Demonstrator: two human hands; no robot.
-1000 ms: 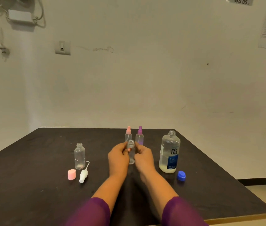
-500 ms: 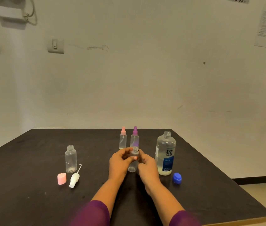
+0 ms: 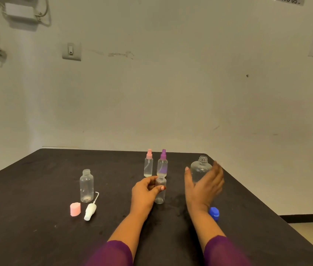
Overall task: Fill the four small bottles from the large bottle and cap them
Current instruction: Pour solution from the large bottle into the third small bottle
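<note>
Leftmost small bottle (image 3: 86, 186) on black table (image 3: 36, 189), white wall (image 3: 151, 93) behind

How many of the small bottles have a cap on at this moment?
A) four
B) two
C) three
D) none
B: only the pink-topped bottle and the purple-topped bottle at the back are capped; the held bottle in the left hand and the far-left bottle are open.

Dark table (image 3: 36, 189), pink-capped bottle (image 3: 148, 167), purple-capped bottle (image 3: 162, 166), open bottle (image 3: 86, 186), pink cap (image 3: 75, 209), white sprayer (image 3: 90, 211), blue cap (image 3: 214, 212), large bottle (image 3: 200, 167)
</note>
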